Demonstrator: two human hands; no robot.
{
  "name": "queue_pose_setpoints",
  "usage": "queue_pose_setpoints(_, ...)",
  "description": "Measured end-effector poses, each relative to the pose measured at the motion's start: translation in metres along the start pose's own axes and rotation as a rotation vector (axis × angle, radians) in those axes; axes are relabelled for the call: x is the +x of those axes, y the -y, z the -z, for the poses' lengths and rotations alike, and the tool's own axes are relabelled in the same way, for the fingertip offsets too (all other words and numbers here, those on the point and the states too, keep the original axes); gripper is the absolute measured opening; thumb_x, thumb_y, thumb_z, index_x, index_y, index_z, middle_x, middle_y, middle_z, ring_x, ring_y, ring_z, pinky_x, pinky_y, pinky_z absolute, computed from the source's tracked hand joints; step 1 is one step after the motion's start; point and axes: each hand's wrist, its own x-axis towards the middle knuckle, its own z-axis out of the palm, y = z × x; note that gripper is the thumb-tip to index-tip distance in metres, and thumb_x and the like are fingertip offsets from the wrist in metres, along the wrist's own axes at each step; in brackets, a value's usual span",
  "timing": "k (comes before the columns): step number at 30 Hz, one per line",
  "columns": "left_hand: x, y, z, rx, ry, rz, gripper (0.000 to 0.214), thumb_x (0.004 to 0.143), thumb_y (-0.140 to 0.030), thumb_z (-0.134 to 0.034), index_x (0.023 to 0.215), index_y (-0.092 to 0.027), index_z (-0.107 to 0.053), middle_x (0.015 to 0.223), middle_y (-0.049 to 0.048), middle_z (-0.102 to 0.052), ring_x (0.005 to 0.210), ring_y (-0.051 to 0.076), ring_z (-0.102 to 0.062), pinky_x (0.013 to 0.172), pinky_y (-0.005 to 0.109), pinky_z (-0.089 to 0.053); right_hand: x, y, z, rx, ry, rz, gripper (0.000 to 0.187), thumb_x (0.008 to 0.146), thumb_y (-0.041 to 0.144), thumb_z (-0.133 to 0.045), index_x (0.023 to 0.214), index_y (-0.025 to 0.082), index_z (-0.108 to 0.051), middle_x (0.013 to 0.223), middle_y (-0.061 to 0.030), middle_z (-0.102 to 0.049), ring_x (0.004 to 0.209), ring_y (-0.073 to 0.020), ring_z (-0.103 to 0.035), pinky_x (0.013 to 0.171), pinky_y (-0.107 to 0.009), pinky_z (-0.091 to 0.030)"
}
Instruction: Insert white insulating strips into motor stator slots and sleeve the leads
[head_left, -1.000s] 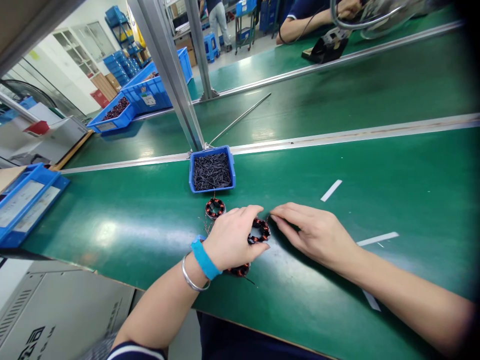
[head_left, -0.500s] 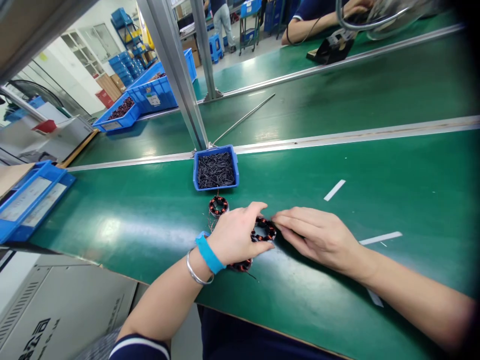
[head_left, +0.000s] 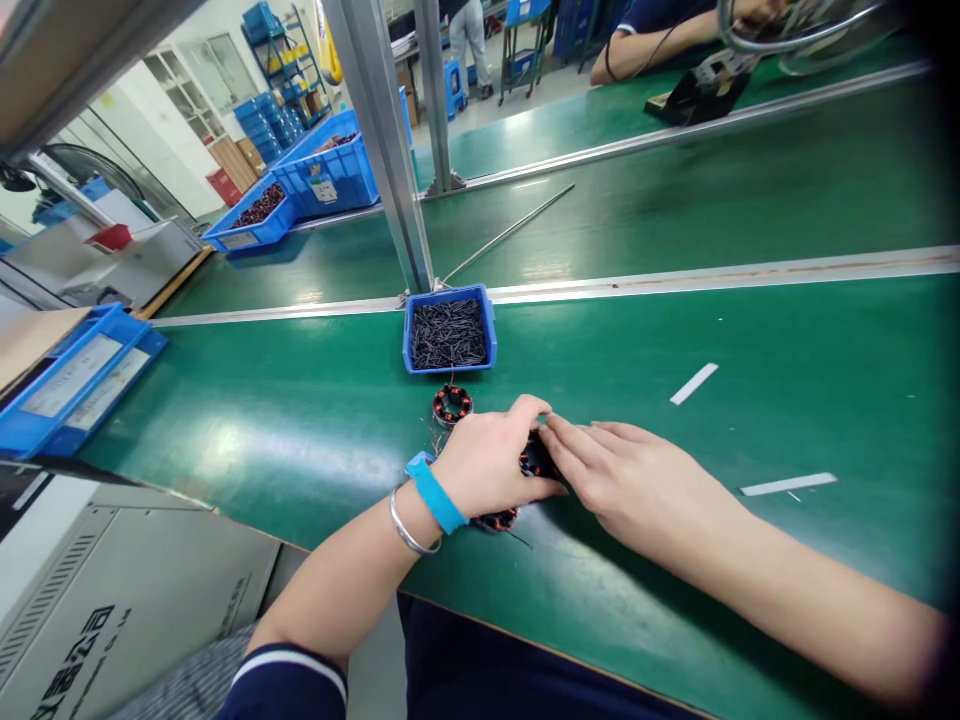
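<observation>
My left hand (head_left: 491, 462), with a blue wristband and a silver bangle, curls over a dark ring-shaped stator with copper windings (head_left: 534, 460) on the green belt (head_left: 300, 430) and grips it. My right hand (head_left: 622, 480) comes in from the right, its fingertips together at the stator's top edge and touching my left fingers. A second stator (head_left: 452, 404) lies just beyond my left hand. A third stator (head_left: 496, 519) peeks out under my left palm. A small blue tray of short black pieces (head_left: 448, 332) stands behind them.
Two white strips (head_left: 694, 383) (head_left: 787, 485) lie on the belt to the right. A metal post (head_left: 390, 150) rises behind the tray, with a thin rod (head_left: 510, 230) beyond it. Blue bins (head_left: 300, 185) sit far left, another blue tray (head_left: 71, 385) at left. Another person's arm (head_left: 652, 40) rests at the far bench.
My right hand has slid left until its fingertips meet the stator and my left fingers. The stator is now mostly covered. The view has shifted slightly.
</observation>
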Motion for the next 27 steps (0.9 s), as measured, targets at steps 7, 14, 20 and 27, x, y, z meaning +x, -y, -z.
queue_pose_setpoints(7,0.0,0.0,0.002,-0.029,-0.01,0.033,0.064,0.066,-0.037,-0.081,0.12,-0.022,-0.05,0.104,0.0063,-0.075,0.1,0.03,-0.071,0.085,0.042,-0.055,0.0,-0.016,-0.001,0.33,0.325,-0.172,0.04,0.082,0.005,-0.045,0.111,0.007,-0.072,0.108,-0.0178,-0.075,0.066,-0.0249,-0.074,0.059,-0.037,-0.059)
queue_pose_setpoints(14,0.009,-0.005,0.015,-0.063,0.011,-0.018,0.016,0.083,-0.025,-0.063,0.095,-0.018,-0.071,0.099,0.0063,-0.077,0.092,0.022,-0.07,0.085,0.032,-0.053,-0.023,-0.018,0.003,0.929,0.15,-0.545,0.039,0.085,0.036,-0.061,0.119,0.018,-0.067,0.102,-0.0101,-0.076,0.082,-0.0221,-0.072,0.071,-0.034,-0.06)
queue_pose_setpoints(20,0.038,-0.005,0.034,0.012,0.238,-0.043,0.012,0.081,-0.014,-0.063,0.082,-0.015,-0.075,0.084,0.0053,-0.077,0.076,0.016,-0.069,0.076,0.027,-0.053,-0.016,-0.002,-0.007,1.019,0.114,-0.718,0.031,0.08,0.044,-0.067,0.097,0.018,-0.071,0.078,-0.0048,-0.071,0.07,-0.0194,-0.066,0.063,-0.032,-0.054)
queue_pose_setpoints(27,0.088,0.024,0.046,-0.416,0.673,0.056,0.015,0.063,-0.021,-0.084,0.071,-0.014,-0.074,0.066,0.0007,-0.072,0.063,0.011,-0.064,0.067,0.025,-0.052,-0.016,-0.006,-0.009,1.079,0.095,-0.692,0.022,0.081,0.039,-0.067,0.092,0.02,-0.07,0.076,-0.0031,-0.069,0.068,-0.0182,-0.065,0.059,-0.03,-0.052)
